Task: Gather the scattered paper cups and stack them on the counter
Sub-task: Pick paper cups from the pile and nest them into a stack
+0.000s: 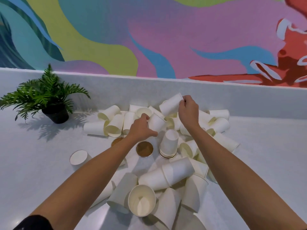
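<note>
Nearest, many loose paper cups (177,170) are lying on their sides on the white counter (41,171). Behind them a short upside-down stack (168,145) is standing. Further on, the left hand (141,128) is curling around one cup (156,124) in the pile, and the right hand (188,108) is pinching a lifted cup (171,105) at its base. Gathering is probably going on; next, each cup is needing to go mouth-down over the stack. The tips of the left hand are hiding behind its cup
</note>
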{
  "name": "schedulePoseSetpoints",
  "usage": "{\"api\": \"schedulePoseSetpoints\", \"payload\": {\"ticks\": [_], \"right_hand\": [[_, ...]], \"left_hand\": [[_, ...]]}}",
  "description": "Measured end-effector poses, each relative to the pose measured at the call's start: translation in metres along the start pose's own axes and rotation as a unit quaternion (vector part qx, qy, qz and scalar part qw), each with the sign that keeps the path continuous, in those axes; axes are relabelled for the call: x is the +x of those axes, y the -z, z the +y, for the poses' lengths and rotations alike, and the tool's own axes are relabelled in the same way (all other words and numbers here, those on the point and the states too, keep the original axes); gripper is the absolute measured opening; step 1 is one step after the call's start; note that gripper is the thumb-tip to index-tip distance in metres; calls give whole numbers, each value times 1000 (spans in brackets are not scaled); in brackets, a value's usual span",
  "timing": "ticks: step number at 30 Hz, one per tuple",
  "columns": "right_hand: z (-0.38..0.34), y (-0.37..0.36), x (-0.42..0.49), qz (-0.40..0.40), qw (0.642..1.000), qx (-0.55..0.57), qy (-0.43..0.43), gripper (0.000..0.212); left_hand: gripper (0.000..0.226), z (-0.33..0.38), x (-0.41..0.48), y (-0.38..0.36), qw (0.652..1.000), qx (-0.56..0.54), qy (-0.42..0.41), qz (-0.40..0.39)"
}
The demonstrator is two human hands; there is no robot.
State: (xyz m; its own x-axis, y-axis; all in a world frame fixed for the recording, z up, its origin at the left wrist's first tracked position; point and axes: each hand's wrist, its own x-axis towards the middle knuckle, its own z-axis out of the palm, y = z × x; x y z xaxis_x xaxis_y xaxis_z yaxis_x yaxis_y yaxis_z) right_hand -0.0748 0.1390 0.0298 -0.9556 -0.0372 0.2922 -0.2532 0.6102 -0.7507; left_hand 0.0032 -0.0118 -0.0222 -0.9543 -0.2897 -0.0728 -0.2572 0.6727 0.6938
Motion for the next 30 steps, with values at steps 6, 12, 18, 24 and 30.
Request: {"api": "schedulePoseSetpoints", "payload": {"ticks": [6,12,18,24,30], "right_hand": [[-1,-3,-17,-122,989,2,86,27],[10,14,-13,-232,966,38,111,30],[73,29,13,-148,948,-281,21,50],[109,9,2,-215,873,-438,-2,77],[110,-9,5,-188,855,-482,32,67]], "left_hand": [[63,24,-2,-1,995,-80,-17,49],[65,30,-4,-6,994,-100,-14,49],[66,15,0,-4,996,-78,3,46],[66,13,5,-5,998,-46,-15,33],[67,11,6,-7,999,-32,-20,22]]}}
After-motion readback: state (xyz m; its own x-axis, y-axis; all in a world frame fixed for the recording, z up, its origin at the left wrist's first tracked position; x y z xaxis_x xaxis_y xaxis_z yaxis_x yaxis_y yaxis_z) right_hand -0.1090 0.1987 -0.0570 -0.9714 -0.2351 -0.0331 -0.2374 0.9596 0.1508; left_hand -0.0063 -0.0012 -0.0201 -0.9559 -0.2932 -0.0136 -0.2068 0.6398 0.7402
